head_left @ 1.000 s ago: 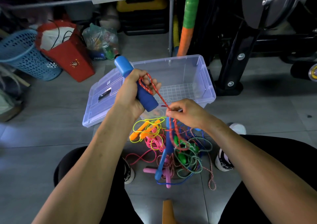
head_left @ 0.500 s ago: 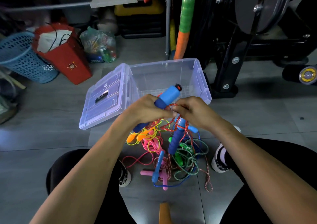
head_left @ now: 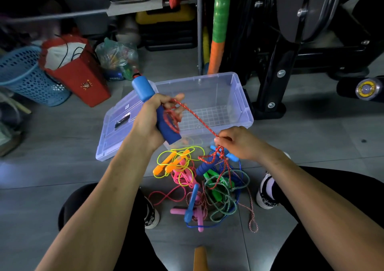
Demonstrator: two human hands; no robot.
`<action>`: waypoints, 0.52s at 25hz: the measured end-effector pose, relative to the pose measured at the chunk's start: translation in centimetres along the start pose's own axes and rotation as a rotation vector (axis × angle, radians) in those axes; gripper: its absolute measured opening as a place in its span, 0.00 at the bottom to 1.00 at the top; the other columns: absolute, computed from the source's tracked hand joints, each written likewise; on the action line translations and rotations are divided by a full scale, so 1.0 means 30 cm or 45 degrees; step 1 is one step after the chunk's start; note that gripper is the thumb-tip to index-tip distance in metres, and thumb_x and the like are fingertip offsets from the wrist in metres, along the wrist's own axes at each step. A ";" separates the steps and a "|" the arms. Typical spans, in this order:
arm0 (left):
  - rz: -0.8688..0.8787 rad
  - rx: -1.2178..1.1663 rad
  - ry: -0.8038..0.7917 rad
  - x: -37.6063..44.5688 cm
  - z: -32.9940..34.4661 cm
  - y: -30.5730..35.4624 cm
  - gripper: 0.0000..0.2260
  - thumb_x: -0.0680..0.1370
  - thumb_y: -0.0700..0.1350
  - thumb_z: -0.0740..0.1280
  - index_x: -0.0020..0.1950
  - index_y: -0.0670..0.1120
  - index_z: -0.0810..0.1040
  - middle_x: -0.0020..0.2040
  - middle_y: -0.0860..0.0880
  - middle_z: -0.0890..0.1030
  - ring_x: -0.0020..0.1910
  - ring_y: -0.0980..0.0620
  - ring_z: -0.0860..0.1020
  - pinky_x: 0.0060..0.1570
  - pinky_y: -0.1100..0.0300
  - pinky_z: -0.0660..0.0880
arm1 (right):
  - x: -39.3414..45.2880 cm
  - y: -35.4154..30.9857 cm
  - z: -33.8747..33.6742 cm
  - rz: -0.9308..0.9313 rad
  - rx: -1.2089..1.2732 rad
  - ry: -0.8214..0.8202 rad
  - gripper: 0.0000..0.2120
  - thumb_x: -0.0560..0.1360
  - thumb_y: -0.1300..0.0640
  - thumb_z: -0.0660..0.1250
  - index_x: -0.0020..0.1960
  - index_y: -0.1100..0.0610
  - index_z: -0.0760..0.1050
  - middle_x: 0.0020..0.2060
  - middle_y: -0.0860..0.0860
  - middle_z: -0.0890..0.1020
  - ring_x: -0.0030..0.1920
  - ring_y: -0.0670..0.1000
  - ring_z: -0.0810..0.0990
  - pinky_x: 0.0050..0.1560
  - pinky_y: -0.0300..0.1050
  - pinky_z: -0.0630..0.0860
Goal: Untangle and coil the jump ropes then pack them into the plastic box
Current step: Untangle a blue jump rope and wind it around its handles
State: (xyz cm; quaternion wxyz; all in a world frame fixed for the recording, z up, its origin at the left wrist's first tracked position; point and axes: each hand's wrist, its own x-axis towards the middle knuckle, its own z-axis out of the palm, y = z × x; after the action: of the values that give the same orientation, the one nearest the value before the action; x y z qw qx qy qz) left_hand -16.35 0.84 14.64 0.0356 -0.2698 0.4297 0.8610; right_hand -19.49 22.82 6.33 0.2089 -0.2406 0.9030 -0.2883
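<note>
My left hand [head_left: 152, 118] grips the blue foam handle [head_left: 154, 109], red braided rope [head_left: 197, 118] newly looped; right hand [head_left: 239, 142] pinches it taut, coiling continues.

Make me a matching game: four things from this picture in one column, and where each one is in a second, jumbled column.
Things:
1. blue foam handle
2. red braided rope
3. orange handles
4. plastic box

Places:
A. on the floor, wrapped in yellow cord
B. open on the floor beyond the hands, nothing in it
C. gripped in the left hand
D. stretched from the left hand to the right hand

Pairs: 1-C, 2-D, 3-A, 4-B
</note>
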 end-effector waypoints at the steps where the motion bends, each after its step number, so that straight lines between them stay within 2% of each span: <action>1: -0.013 -0.077 -0.034 -0.005 0.007 -0.003 0.08 0.77 0.39 0.60 0.38 0.43 0.71 0.36 0.48 0.81 0.40 0.47 0.84 0.49 0.54 0.77 | -0.001 -0.005 0.001 0.008 0.008 -0.008 0.19 0.79 0.53 0.63 0.29 0.47 0.68 0.26 0.46 0.72 0.29 0.42 0.70 0.32 0.34 0.65; 2: -0.023 -0.147 -0.045 -0.013 0.017 -0.008 0.11 0.77 0.39 0.59 0.35 0.45 0.68 0.31 0.49 0.78 0.38 0.47 0.83 0.50 0.53 0.78 | 0.000 -0.003 0.006 0.016 -0.001 -0.013 0.19 0.79 0.52 0.63 0.29 0.46 0.68 0.26 0.45 0.72 0.29 0.42 0.70 0.32 0.35 0.64; 3: -0.043 -0.158 -0.035 -0.019 0.026 -0.013 0.12 0.77 0.39 0.59 0.33 0.46 0.65 0.27 0.50 0.73 0.31 0.50 0.79 0.44 0.54 0.81 | 0.000 -0.001 0.009 0.011 -0.026 -0.015 0.19 0.79 0.53 0.64 0.29 0.46 0.67 0.27 0.45 0.72 0.30 0.43 0.70 0.34 0.38 0.65; 4: -0.061 -0.048 0.005 -0.018 0.033 -0.024 0.12 0.77 0.39 0.60 0.34 0.47 0.65 0.25 0.51 0.69 0.24 0.53 0.73 0.33 0.59 0.79 | 0.001 0.001 0.009 -0.005 -0.047 -0.018 0.19 0.78 0.54 0.64 0.29 0.45 0.66 0.27 0.45 0.72 0.30 0.43 0.69 0.36 0.40 0.64; 5: -0.069 0.192 0.052 -0.014 0.033 -0.038 0.11 0.77 0.38 0.62 0.36 0.46 0.67 0.24 0.51 0.67 0.20 0.55 0.67 0.26 0.63 0.74 | 0.000 0.002 0.007 -0.040 -0.058 -0.012 0.20 0.78 0.54 0.64 0.29 0.46 0.65 0.27 0.45 0.71 0.31 0.44 0.70 0.38 0.42 0.65; 6: -0.064 0.495 0.075 -0.007 0.030 -0.056 0.08 0.76 0.38 0.65 0.39 0.46 0.69 0.24 0.50 0.68 0.19 0.54 0.65 0.23 0.65 0.69 | -0.002 0.001 0.004 -0.074 -0.052 0.007 0.19 0.78 0.54 0.64 0.30 0.46 0.66 0.27 0.46 0.72 0.31 0.45 0.70 0.38 0.44 0.66; 9: 0.052 1.317 -0.015 0.015 0.016 -0.098 0.10 0.72 0.44 0.73 0.47 0.47 0.74 0.26 0.48 0.72 0.18 0.52 0.67 0.22 0.65 0.66 | -0.007 -0.028 -0.024 -0.140 -0.030 0.079 0.13 0.79 0.53 0.64 0.37 0.55 0.75 0.30 0.50 0.77 0.35 0.52 0.74 0.39 0.48 0.71; 11: 0.068 1.675 -0.181 0.009 0.020 -0.124 0.10 0.70 0.51 0.76 0.41 0.48 0.77 0.25 0.51 0.71 0.20 0.53 0.67 0.23 0.66 0.65 | -0.006 -0.052 -0.038 -0.172 -0.058 0.096 0.12 0.79 0.53 0.64 0.37 0.52 0.74 0.28 0.49 0.75 0.34 0.52 0.73 0.39 0.50 0.72; 13: 0.084 1.761 -0.221 0.004 0.026 -0.152 0.13 0.71 0.50 0.75 0.33 0.46 0.74 0.24 0.51 0.70 0.22 0.52 0.67 0.25 0.64 0.64 | -0.005 -0.069 -0.041 -0.179 -0.099 0.105 0.14 0.79 0.51 0.64 0.35 0.48 0.70 0.27 0.48 0.73 0.33 0.52 0.72 0.36 0.50 0.72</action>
State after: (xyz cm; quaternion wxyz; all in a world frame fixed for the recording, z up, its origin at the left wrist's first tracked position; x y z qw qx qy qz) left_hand -15.46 4.28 11.68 0.2073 -0.1022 0.8829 0.4088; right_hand -19.36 21.94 8.56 0.1411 -0.2992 0.9023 -0.2765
